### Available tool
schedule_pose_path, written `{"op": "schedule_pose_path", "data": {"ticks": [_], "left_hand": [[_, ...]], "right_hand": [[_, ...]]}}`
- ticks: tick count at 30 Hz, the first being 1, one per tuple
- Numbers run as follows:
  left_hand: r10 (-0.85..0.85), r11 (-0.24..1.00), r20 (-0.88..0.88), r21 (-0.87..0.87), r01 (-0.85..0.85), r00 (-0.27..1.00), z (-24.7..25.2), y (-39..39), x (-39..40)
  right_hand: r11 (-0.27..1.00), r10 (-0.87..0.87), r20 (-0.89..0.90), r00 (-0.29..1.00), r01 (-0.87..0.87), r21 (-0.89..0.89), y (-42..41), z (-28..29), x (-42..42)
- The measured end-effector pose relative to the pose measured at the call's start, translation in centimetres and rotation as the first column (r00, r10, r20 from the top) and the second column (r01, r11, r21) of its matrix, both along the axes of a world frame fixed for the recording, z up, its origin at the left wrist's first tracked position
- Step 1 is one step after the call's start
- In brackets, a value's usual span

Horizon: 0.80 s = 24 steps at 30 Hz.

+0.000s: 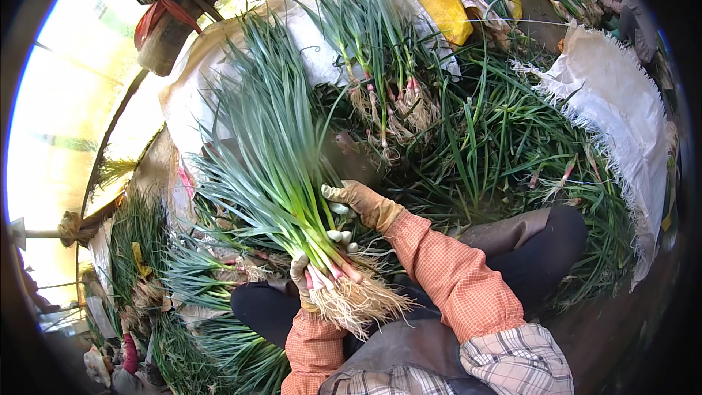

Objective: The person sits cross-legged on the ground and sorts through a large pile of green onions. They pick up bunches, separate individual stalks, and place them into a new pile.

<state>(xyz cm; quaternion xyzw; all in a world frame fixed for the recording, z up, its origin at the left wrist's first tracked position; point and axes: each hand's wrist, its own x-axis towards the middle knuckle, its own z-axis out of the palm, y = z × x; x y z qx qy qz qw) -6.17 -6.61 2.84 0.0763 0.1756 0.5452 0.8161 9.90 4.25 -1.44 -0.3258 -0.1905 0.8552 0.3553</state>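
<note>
A large bunch of green onions (pixel 296 197), with reddish-white bases and long pale roots, lies slantwise over my lap. My left hand (pixel 300 280), in a pale work glove, is closed around the bunch just above the roots; glove fingertips show on the bunch's right side. Beside the stems my right hand (pixel 359 203), also gloved, has its index finger extended towards the leaves; its other fingers are partly hidden, and whether it grips any stem cannot be told. Beyond them, smaller bunches of green onions (pixel 378 66) rest on a white woven sheet (pixel 318 49), roots towards me.
Loose green onions (pixel 510 131) cover the ground ahead and right, beside a frayed white woven sack (pixel 614 88). More bunches (pixel 203 280) lie at left. A yellow sheet (pixel 439 5) is at the top. Another person's red sleeve (pixel 130 354) shows at lower left.
</note>
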Motion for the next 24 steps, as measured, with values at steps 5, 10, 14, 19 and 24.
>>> {"op": "schedule_pose_path", "data": {"ticks": [5,10,14,19,24], "left_hand": [[0.068,0.995,-0.008,-0.075,-0.068,0.998,-0.1,0.9,-0.5],[-0.013,0.996,0.119,0.089,0.002,0.993,-1.1,1.3,0.1],[0.032,0.994,0.152,0.099,-0.047,0.988,-0.7,0.4,0.6],[0.133,0.991,0.107,-0.017,-0.132,0.985,0.0,-0.1,0.7],[0.165,0.984,0.014,0.062,-0.166,0.986,-1.2,0.4,0.5]], "right_hand": [[0.995,-0.025,-0.036,0.999,0.028,0.100,-2.3,0.3,-1.1],[0.885,-0.415,-0.240,0.877,0.329,-0.328,-3.5,3.6,-0.9],[0.847,-0.530,-0.048,0.847,0.531,0.023,0.8,5.2,1.6],[0.983,-0.046,0.145,0.988,0.018,0.185,0.6,2.7,5.9],[0.945,0.087,0.538,0.838,-0.241,0.222,-4.0,3.3,5.3]]}}
